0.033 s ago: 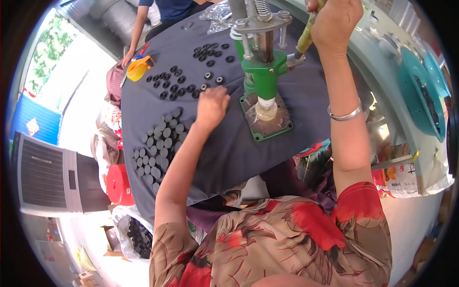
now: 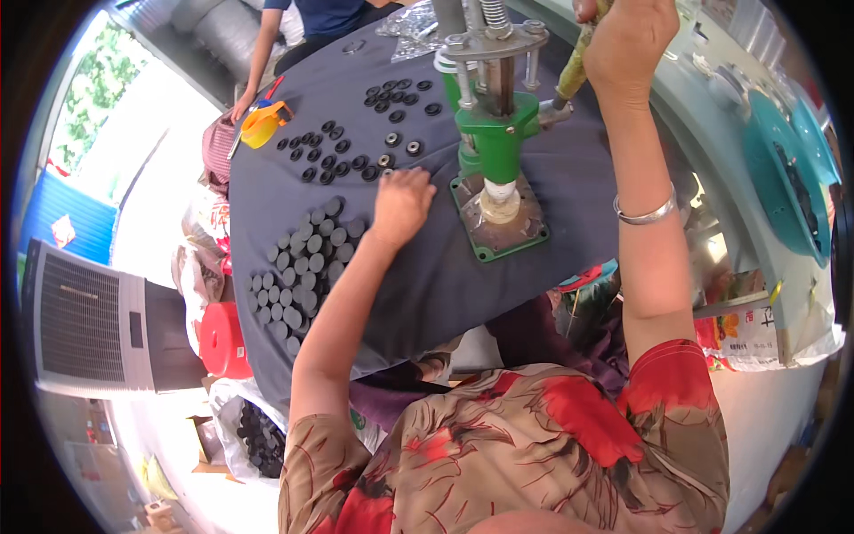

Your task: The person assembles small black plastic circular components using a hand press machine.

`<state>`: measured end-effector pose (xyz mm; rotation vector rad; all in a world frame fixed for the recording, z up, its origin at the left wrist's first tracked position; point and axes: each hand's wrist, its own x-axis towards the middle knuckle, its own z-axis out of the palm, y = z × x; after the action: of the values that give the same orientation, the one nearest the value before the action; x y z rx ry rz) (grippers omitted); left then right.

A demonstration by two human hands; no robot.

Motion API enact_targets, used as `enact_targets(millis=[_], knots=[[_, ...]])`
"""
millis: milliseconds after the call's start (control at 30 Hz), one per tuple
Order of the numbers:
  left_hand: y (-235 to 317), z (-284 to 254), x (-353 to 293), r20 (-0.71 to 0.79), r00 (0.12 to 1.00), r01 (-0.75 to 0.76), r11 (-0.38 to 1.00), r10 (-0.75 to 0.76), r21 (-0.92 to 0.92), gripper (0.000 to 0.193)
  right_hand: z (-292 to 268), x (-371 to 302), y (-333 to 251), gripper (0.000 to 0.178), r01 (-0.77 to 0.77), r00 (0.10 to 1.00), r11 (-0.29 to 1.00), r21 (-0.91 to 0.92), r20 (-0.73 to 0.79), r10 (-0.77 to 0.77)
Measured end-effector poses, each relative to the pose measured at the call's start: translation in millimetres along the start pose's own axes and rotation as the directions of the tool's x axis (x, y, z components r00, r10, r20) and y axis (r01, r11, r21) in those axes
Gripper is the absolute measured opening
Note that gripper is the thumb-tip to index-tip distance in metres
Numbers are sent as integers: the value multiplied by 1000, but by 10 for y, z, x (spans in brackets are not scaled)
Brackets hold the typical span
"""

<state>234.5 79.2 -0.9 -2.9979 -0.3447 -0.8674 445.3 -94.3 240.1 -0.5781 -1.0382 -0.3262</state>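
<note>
My right hand point(image 2: 633, 44) is wrapped round the yellowish lever handle point(image 2: 574, 67) of a green hand press point(image 2: 498, 142). The press stands on a square base plate with a pale round die point(image 2: 499, 206) under its white-tipped ram; no part shows between them. My left hand point(image 2: 405, 206) hovers low over the dark cloth, left of the press, with its fingers curled together. What those fingers hold, if anything, is hidden. Just beyond the fingertips lie black rings with metal centres point(image 2: 385, 161). More black rings point(image 2: 329, 163) spread out to the left. A pile of dark grey discs point(image 2: 302, 265) lies beside my left forearm.
An orange-yellow cup point(image 2: 259, 130) stands at the table's far left edge, near another person's hand point(image 2: 240, 109). Clear plastic bags point(image 2: 414, 31) lie at the back. At the right is a teal basin point(image 2: 783, 178). A red stool point(image 2: 224, 341) and a bag of black parts point(image 2: 260, 440) are below left.
My left hand has shifted slightly right, toward the press, and a ring by its fingertips has come into sight. My right hand keeps its hold on the lever handle.
</note>
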Motion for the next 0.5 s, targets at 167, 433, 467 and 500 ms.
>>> enact_targets(millis=[167, 433, 467, 500], knots=[[408, -147, -252, 32, 997, 67, 996, -66, -57, 29, 42, -35, -16, 22, -88, 995, 995, -43, -52, 85], [-595, -287, 232, -340, 884, 378, 919, -320, 116, 41, 48, -25, -12, 23, -40, 998, 997, -59, -46, 38], [-737, -272, 293, -325, 879, 423, 885, -348, 195, 45, 45, -21, 25, 23, -28, 998, 999, -35, -48, 27], [-833, -188, 376, -311, 874, 456, 850, -372, 263, 49, 49, -13, 13, 23, -23, 999, 999, -43, -48, 21]])
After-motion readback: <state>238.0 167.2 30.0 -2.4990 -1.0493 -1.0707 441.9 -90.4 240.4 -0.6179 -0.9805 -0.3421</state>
